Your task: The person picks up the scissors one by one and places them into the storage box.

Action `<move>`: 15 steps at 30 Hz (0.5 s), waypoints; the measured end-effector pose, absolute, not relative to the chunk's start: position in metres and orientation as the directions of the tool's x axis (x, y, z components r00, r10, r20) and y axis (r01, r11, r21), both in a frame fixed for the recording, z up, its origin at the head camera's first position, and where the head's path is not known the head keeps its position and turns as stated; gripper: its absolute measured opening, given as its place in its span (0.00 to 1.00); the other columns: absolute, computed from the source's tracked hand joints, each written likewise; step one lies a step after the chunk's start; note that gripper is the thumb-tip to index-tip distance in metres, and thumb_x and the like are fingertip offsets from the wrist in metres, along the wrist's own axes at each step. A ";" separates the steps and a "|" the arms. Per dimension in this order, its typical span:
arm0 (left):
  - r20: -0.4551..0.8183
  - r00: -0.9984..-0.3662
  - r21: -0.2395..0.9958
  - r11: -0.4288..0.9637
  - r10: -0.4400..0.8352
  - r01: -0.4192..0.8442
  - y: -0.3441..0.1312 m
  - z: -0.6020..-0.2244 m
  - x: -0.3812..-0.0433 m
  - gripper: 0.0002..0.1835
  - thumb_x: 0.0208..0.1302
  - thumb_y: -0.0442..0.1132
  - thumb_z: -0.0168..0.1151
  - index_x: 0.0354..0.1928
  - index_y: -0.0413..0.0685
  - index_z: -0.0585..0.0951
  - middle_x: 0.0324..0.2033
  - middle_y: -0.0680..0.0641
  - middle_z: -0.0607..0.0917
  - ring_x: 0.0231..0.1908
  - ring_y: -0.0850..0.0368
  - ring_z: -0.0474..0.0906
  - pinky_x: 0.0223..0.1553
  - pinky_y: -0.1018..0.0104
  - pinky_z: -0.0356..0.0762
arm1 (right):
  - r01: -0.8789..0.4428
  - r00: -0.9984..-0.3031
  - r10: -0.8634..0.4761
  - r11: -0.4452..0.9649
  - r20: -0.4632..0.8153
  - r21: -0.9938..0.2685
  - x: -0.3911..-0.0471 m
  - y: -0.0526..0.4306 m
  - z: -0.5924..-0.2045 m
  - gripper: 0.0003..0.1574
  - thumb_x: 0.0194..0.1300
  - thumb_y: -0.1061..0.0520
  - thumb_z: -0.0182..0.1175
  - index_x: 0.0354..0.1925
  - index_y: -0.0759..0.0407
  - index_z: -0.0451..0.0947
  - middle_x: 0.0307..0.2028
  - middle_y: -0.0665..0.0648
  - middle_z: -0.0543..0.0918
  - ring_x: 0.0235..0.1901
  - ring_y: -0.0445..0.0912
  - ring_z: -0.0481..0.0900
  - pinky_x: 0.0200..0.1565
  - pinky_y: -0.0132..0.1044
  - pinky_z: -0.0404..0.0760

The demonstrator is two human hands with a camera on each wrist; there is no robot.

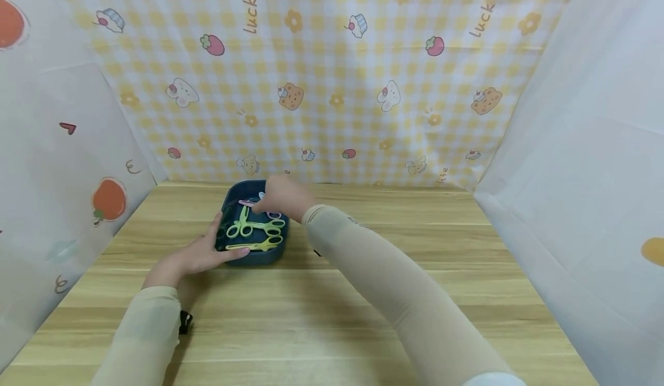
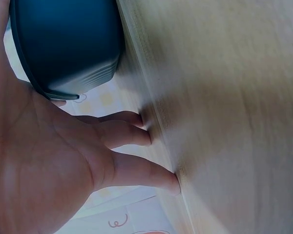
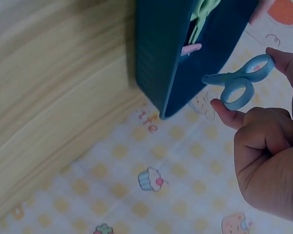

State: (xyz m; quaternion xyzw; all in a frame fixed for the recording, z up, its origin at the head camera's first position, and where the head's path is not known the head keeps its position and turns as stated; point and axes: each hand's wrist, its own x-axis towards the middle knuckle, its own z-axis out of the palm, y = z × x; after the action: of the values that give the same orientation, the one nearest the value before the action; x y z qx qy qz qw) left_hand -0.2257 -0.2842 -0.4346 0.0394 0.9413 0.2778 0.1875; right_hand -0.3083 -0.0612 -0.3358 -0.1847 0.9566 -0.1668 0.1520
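Observation:
My right hand point(image 1: 286, 196) reaches over the far side of a dark blue bin point(image 1: 282, 253). Between its fingertips it pinches small light blue scissors point(image 3: 238, 97) by both handle loops, with the tips toward the bin's opening in the right wrist view. Inside lie green scissors point(image 1: 259, 225), yellow scissors point(image 1: 254, 246) near the front, and pink-purple scissors point(image 1: 246, 203) partly hidden by my right hand. My left hand point(image 1: 204, 252) rests at the bin's near left corner, thumb across the front rim. Its straight fingers spread along the outside, several fingertips touching the table in the left wrist view.
The bin stands on a wood-grain table point(image 1: 332, 317), toward the back left. A yellow checked curtain point(image 1: 332, 86) hangs behind the table, and pale sheets point(image 1: 581, 173) close off the left and right sides.

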 end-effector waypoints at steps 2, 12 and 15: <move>-0.329 -0.927 0.538 0.842 0.181 -0.026 -0.286 -0.433 -0.225 0.73 0.67 0.78 0.57 0.81 0.44 0.17 0.77 0.12 0.45 0.76 0.12 0.50 0.71 0.19 0.60 | -0.295 -0.884 -0.399 0.881 -0.245 -0.370 -0.307 -0.070 -0.340 0.24 0.69 0.37 0.70 0.29 0.54 0.85 0.19 0.47 0.78 0.18 0.40 0.76 0.26 0.32 0.79; -0.316 -0.930 0.541 0.841 0.186 -0.015 -0.283 -0.433 -0.226 0.73 0.67 0.78 0.57 0.82 0.44 0.18 0.78 0.13 0.47 0.77 0.13 0.51 0.71 0.21 0.60 | -0.227 -0.927 -0.293 0.936 -0.235 -0.270 -0.303 -0.095 -0.349 0.34 0.72 0.35 0.67 0.67 0.51 0.82 0.64 0.49 0.85 0.58 0.43 0.87 0.60 0.39 0.87; -0.325 -0.929 0.541 0.840 0.179 -0.027 -0.283 -0.433 -0.225 0.73 0.66 0.79 0.57 0.81 0.44 0.18 0.77 0.12 0.46 0.77 0.12 0.50 0.71 0.20 0.60 | -0.217 -0.929 -0.284 0.937 -0.235 -0.275 -0.303 -0.096 -0.351 0.35 0.72 0.35 0.67 0.68 0.51 0.81 0.65 0.50 0.85 0.59 0.43 0.86 0.60 0.39 0.87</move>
State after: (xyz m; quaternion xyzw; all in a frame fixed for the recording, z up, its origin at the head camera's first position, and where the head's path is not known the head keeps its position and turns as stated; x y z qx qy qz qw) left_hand -0.2253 -0.2833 -0.4327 0.0403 0.9414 0.2796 0.1845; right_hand -0.3031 -0.0956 -0.3506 -0.1287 0.9745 -0.1231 0.1368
